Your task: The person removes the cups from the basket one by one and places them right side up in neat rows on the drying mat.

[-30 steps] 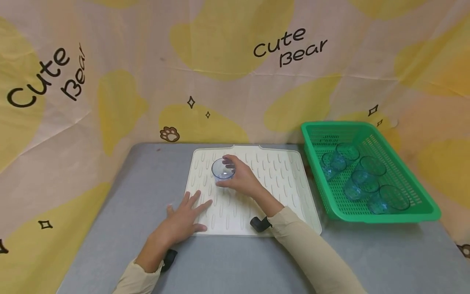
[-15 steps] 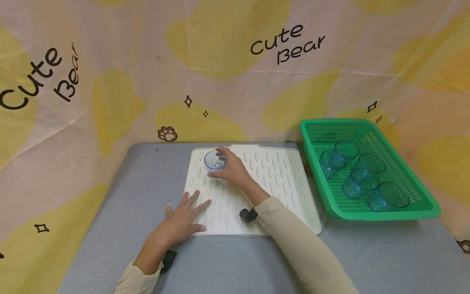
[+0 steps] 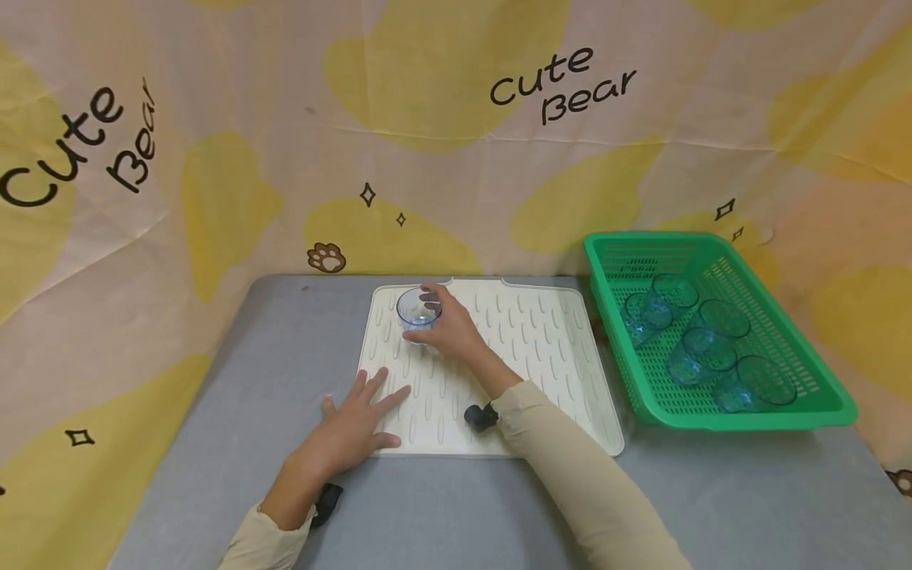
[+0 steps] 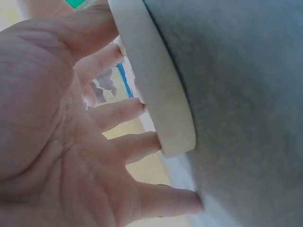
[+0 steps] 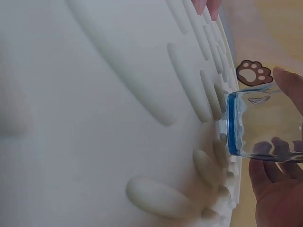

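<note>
A clear bluish drinking glass (image 3: 413, 318) stands upright at the back left of a white ridged drying mat (image 3: 499, 372). My right hand (image 3: 456, 328) holds it from the right, thumb in front and fingers behind. In the right wrist view the blue base of the glass (image 5: 232, 124) is right at the ridges. My left hand (image 3: 349, 431) lies with spread fingers over the mat's front left corner. In the left wrist view several fingertips rest on the mat's edge (image 4: 163, 94), and the little finger (image 4: 170, 201) touches the grey table beside it.
To the right of the mat is a green perforated basket (image 3: 741, 421) with several bluish glasses (image 3: 701, 356) leaning inside. A patterned cloth (image 3: 427, 95) hangs behind the grey table (image 3: 442, 514).
My right hand has carried the glass a little left and toward the back of the mat; over the last half second it barely moves. My left hand stays in place.
</note>
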`<state>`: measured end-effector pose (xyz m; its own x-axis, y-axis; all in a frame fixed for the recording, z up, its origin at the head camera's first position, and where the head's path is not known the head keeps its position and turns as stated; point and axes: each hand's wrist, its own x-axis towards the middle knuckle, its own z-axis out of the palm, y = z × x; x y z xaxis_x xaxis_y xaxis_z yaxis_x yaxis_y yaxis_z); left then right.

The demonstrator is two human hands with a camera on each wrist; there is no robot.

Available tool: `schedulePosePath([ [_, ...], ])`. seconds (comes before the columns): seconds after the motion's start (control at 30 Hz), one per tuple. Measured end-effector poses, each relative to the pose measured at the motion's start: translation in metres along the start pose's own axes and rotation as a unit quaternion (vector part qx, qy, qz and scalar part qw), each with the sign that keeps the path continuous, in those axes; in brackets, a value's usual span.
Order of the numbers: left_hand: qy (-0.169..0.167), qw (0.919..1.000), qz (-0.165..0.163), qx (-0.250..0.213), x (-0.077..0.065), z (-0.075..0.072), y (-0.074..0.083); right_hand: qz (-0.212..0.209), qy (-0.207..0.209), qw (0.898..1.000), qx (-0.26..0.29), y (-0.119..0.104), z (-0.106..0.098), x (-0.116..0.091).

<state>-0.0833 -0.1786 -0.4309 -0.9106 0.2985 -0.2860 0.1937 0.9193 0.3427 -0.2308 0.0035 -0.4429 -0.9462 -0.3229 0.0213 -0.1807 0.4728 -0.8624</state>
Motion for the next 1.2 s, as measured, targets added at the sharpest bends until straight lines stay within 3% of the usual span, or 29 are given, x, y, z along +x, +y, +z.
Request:
schedulePosePath([
  [0.27, 0.000, 0.9999, -0.003, 0.013, 0.002, 0.001, -0.001, -0.002, 0.008, 1.000, -0.002, -0.002, -0.001, 0.003],
  [0.9, 0.012, 0.9998, 0.009, 0.015, 0.000, -0.002, -0.005, 0.005, -0.016, 1.000, -0.005, -0.006, -0.005, 0.003],
  [1.03, 0.007, 0.9997, 0.009, 0.020, 0.000, 0.000, -0.004, 0.017, -0.008, 0.999, 0.026, -0.005, -0.013, -0.005],
  [1.2, 0.001, 0.9998, 0.001, 0.018, 0.000, 0.003, -0.003, -0.002, 0.006, 0.999, 0.044, -0.002, -0.030, -0.023],
])
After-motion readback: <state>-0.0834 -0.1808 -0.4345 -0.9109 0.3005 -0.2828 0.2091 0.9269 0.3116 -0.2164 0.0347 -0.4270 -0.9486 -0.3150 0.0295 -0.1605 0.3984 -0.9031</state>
